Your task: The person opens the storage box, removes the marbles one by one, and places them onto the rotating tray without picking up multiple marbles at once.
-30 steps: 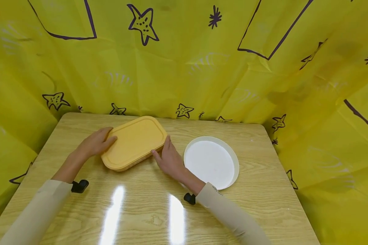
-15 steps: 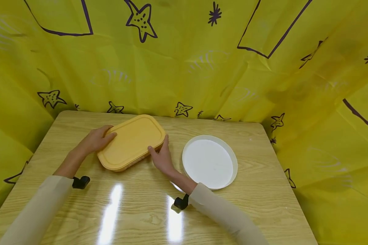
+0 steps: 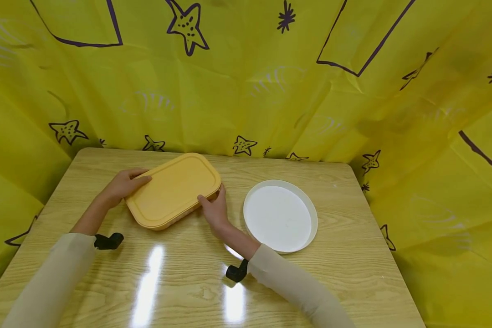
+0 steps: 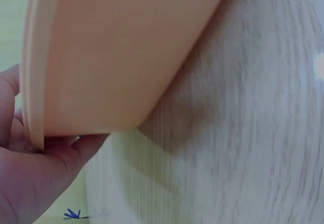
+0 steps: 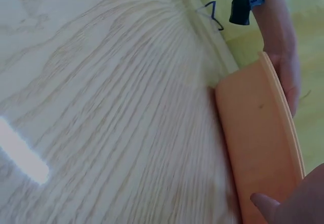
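Observation:
A yellow-orange rectangular food container (image 3: 174, 189) with its lid on lies at a slant on the left half of the table in the head view. My left hand (image 3: 124, 186) grips its left end, thumb over the lid's edge. In the left wrist view, the left thumb (image 4: 38, 176) and fingers close round the rim at one corner. My right hand (image 3: 215, 212) holds the near right corner, its thumb (image 5: 264, 203) against the side wall in the right wrist view. The other right fingers curl round the right end, partly hidden.
A round white shallow tray (image 3: 279, 218) with a raised rim stands right of the container, close to my right forearm. The wooden table (image 3: 352, 278) is bordered at the back and sides by a yellow curtain (image 3: 229, 91) with drawn starfish.
The container has shifted slightly left, with both hands still on it. My right wrist has moved left and a little nearer. The head view has shifted slightly.

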